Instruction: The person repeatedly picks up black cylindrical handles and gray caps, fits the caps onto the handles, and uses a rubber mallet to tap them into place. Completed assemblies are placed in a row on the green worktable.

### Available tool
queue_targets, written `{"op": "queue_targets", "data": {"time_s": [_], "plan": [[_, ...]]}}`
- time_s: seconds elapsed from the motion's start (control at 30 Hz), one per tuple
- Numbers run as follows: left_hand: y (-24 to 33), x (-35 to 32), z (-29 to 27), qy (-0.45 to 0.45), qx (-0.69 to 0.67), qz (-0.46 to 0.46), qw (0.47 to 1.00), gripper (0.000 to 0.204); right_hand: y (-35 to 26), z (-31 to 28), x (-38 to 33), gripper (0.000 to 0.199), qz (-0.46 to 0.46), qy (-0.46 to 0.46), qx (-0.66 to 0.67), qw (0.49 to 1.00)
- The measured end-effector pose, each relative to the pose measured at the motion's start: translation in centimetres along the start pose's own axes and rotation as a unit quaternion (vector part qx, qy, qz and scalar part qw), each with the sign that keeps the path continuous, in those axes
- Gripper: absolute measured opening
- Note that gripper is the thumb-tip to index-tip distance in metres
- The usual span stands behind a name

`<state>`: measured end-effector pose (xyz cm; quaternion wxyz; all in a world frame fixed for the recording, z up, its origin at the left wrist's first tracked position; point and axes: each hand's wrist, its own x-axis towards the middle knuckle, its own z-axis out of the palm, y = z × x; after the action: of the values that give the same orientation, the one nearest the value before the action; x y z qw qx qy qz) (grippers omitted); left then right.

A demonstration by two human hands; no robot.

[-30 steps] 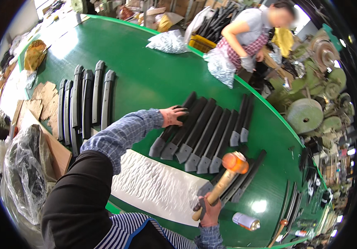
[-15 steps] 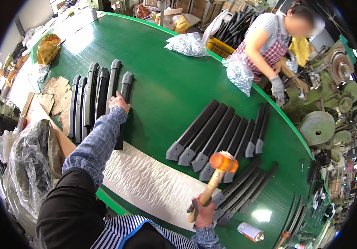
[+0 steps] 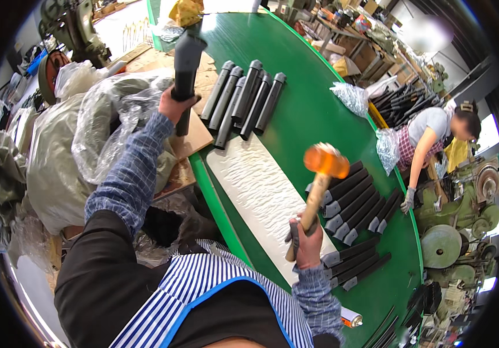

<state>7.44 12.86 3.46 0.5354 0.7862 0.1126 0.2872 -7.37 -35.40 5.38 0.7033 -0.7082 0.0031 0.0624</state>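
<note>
The left hand (image 3: pixel 173 105) has its grip wrapped tight around a black handle (image 3: pixel 186 69), lifted upright off the surface (image 3: pixel 313 110) over the cardboard (image 3: pixel 194 136) at its left edge. The right hand (image 3: pixel 306 243) is clenched around the wooden shaft of a mallet (image 3: pixel 318 185), whose orange head is raised above a white pad (image 3: pixel 261 197) lying on the green surface. Just beyond the left hand lies a row of black handles (image 3: pixel 243 98). To the right of the mallet lies a second row (image 3: pixel 357 203), with more handles (image 3: pixel 357 264) nearer. Bulging plastic bags (image 3: pixel 75 145) sit off to the left. Across the surface, another person (image 3: pixel 429 145) leans in with a gloved hand.
</note>
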Motion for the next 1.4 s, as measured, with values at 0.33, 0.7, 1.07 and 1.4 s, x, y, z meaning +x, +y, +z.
{"op": "queue_targets", "data": {"time_s": [0.33, 0.7, 1.07, 1.4], "plan": [[-4.5, -4.6, -3.3, 0.046, -0.092, -0.017, 0.995, 0.036, -23.1, 19.7, 9.0, 0.038, -0.401, -0.16, -0.093, 0.897], [-3.9, -3.9, -3.8, 0.043, -0.166, -0.032, 0.985, 0.032, -29.6, 24.8, 6.9, 0.031, -0.322, -0.231, -0.208, 0.894], [-4.6, -3.4, -4.0, 0.066, -0.045, -0.104, 0.991, 0.04, -18.9, 19.5, 9.6, 0.036, -0.435, -0.187, -0.358, 0.805], [5.4, -6.7, 20.1, -0.401, 0.217, 0.465, 0.759, 0.037, -4.7, -1.6, 3.1, 0.033, -0.035, 0.039, -0.102, 0.993]]}}
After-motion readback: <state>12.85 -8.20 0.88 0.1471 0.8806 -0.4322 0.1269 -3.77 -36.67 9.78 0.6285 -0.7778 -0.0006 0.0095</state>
